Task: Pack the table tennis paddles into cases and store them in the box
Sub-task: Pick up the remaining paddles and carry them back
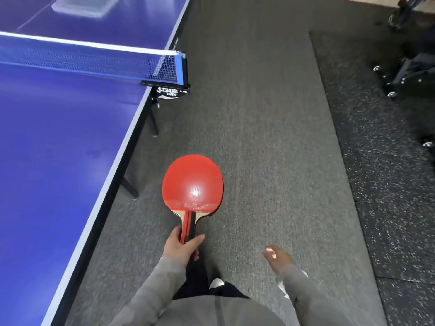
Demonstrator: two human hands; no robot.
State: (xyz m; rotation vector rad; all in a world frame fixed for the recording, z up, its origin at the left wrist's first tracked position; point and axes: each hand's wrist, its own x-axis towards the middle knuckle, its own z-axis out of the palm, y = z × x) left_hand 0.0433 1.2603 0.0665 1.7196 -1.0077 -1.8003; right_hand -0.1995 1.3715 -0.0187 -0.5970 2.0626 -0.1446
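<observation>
Head view: red paddle [192, 184], face up, held by its handle in the clenched left grip [181, 247] above the grey floor [259, 137], beside the blue desk [58, 149]. Right grip [279, 257] released, holding nothing.

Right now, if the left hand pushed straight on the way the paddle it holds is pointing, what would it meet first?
Nothing near: the left hand aims the red paddle forward over grey carpet, beside the blue table, not at it. The net clamp sits left of that line, though depth is uncertain.
</observation>
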